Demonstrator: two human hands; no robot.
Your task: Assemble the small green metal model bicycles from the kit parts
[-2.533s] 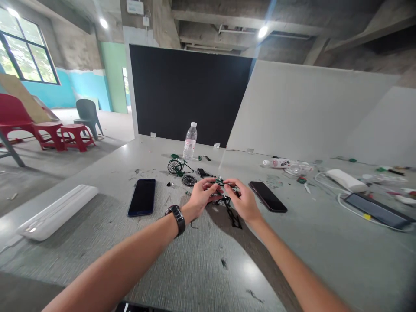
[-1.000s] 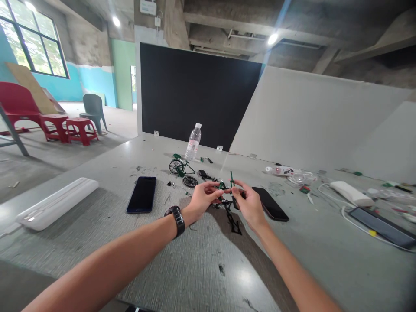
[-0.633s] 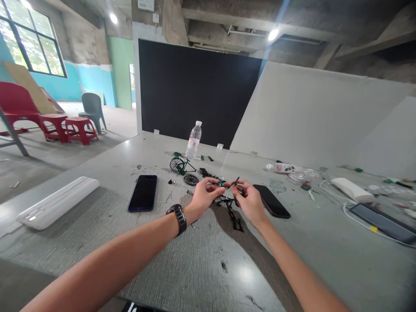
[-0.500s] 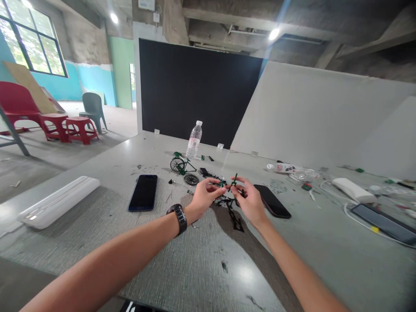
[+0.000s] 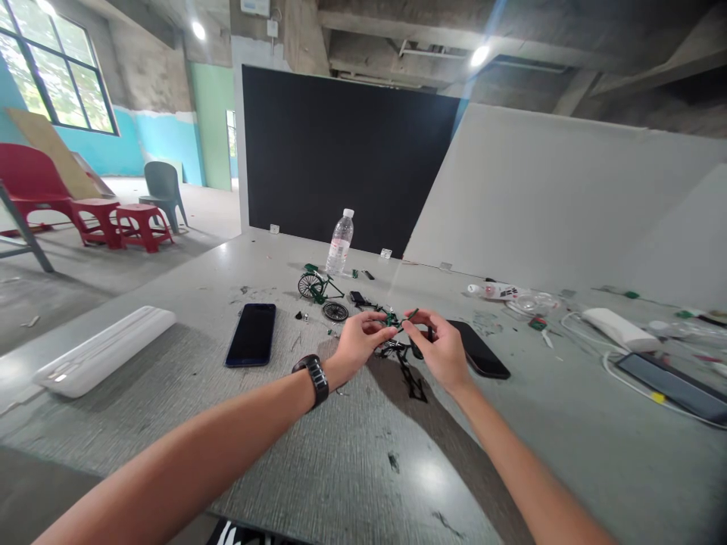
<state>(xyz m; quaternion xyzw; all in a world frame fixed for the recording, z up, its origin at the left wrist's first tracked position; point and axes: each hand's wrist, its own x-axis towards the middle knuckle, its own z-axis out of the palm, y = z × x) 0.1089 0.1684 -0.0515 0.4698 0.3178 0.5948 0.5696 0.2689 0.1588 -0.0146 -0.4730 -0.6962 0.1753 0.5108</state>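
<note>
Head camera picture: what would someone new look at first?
Probably the bare left hand and bare right hand, mid-picture, close together around a thin green part. Left of them and farther back is a tiny green bicycle frame. Behind that stands a big flat black panel.

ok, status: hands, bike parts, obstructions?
Right hand pinching slim green part; left hand close, grip unclear. Green model bicycle beyond, spoked wheel lying beside it. Nearest clutter: black smartphone by right hand.
</note>
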